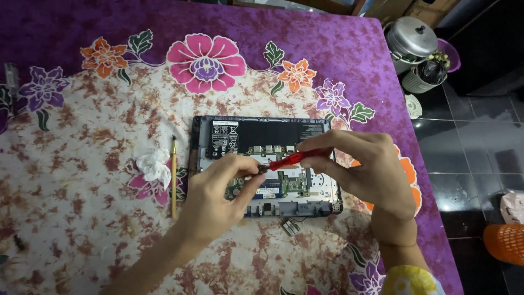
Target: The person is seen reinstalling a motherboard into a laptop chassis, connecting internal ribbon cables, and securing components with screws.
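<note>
Red-handled screwdriver [289,159] was gripped by right hand [363,169], tip pinched by left hand [218,199] over opened laptop [265,164]; steadier vertical seating was judged advisable.

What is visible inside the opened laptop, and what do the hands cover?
Inside the opened laptop: a black battery and green circuit board. The left hand and right hand, holding a red screwdriver, hide the middle.

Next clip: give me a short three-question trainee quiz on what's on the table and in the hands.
1. True or false: the opened laptop has its circuit board exposed.
2. Which hand grips the red screwdriver handle? A) left B) right
3. What lies between the crumpled tissue and the laptop?

Key
1. True.
2. B: the right hand grips the handle; the left hand pinches the tip end.
3. A thin brush.
</note>
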